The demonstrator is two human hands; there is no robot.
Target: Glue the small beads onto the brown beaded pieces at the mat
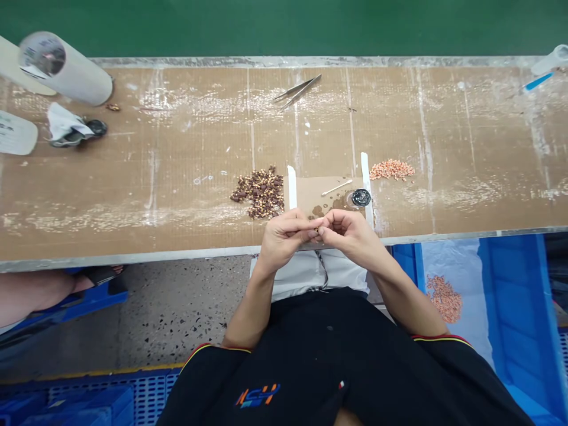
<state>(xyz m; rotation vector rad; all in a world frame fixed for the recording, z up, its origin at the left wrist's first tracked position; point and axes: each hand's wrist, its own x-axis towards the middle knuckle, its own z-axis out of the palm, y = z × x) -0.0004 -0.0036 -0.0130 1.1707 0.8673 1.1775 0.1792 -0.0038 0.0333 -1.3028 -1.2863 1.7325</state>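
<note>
My left hand [284, 239] and my right hand [350, 234] meet at the table's near edge, fingertips pinched together on a tiny brown-and-gold part [316, 229]. Which hand bears it most I cannot tell. Just beyond my left hand lies a pile of small brown parts [261, 192]. A pile of small pink parts [392, 170] lies to the far right of my right hand. Between them is a cardboard pad [317, 189] taped down with white strips, carrying a thin stick [336, 187] and a black round cap [361, 197].
Metal tweezers [298, 91] lie at the table's far side. A white cylinder [66, 68], crumpled paper and a dark cap [73, 130] sit far left. A blue bin [483, 296] with pink parts stands below right. Another person's limb [39, 290] shows at lower left.
</note>
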